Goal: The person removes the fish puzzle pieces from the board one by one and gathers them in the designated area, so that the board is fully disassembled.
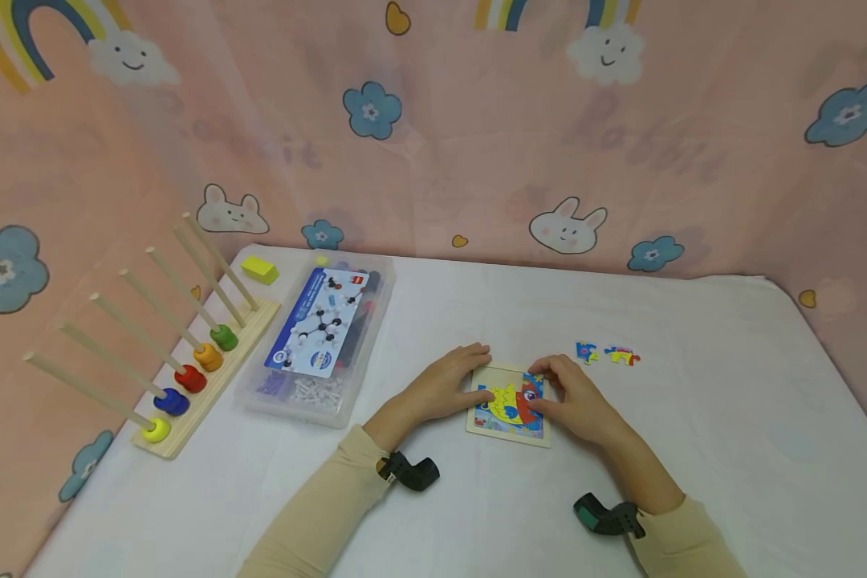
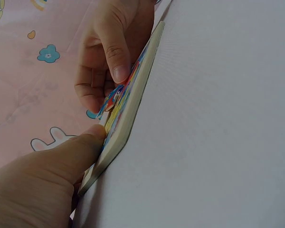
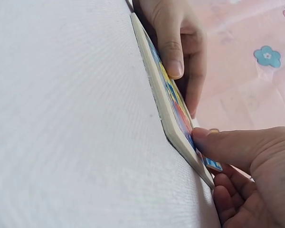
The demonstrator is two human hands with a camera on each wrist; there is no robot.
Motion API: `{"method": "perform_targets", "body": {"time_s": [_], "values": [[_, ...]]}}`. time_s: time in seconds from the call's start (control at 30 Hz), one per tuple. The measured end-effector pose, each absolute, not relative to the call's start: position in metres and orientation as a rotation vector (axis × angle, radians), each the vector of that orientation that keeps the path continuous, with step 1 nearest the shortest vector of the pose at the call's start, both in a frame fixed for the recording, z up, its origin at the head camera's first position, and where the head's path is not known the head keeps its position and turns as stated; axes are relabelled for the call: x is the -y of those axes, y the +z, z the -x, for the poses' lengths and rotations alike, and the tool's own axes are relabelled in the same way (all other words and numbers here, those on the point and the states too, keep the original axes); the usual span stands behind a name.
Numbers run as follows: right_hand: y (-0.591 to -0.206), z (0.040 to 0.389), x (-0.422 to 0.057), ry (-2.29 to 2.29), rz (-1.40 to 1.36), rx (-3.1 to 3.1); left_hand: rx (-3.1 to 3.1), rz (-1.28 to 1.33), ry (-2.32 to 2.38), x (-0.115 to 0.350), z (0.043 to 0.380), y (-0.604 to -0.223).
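Note:
A small wooden jigsaw puzzle board [image 1: 509, 440] with a yellow, red and blue picture lies on the white cloth. My left hand [image 1: 444, 383] grips its left side, thumb over the picture and fingers along the edge. At the upper right of the board, my right hand [image 1: 571, 395] pinches a blue and red puzzle piece [image 2: 115, 98], which tilts up from the board in the left wrist view. Bare wood shows along the board's top left. Two loose colourful pieces, one mostly blue [image 1: 586, 352] and one longer [image 1: 623, 355], lie beyond the right hand.
A clear plastic case [image 1: 347, 405] with a molecule-model label stands at the left. Beside it is a wooden peg rack [image 1: 181, 441] with coloured beads on several posts. A yellow block [image 1: 259, 270] lies behind them. A pink patterned curtain [image 1: 433, 160] hangs along the back.

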State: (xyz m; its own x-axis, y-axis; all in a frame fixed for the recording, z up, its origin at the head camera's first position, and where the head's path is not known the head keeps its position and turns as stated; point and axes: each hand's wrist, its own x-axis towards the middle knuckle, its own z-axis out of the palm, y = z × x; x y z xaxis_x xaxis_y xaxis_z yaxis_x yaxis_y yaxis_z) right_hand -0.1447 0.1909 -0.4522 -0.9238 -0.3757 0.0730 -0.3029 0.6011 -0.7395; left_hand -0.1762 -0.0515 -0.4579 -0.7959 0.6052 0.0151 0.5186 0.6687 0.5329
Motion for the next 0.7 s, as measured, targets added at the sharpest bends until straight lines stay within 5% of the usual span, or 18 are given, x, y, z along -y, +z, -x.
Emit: {"method": "perform_targets", "body": {"time_s": [0.7], "values": [[-0.4551,0.1431,-0.197,-1.26,0.505,-2.775,-2.719,-0.905,0.805,0.0517,0.1734,-0.4576]]}}
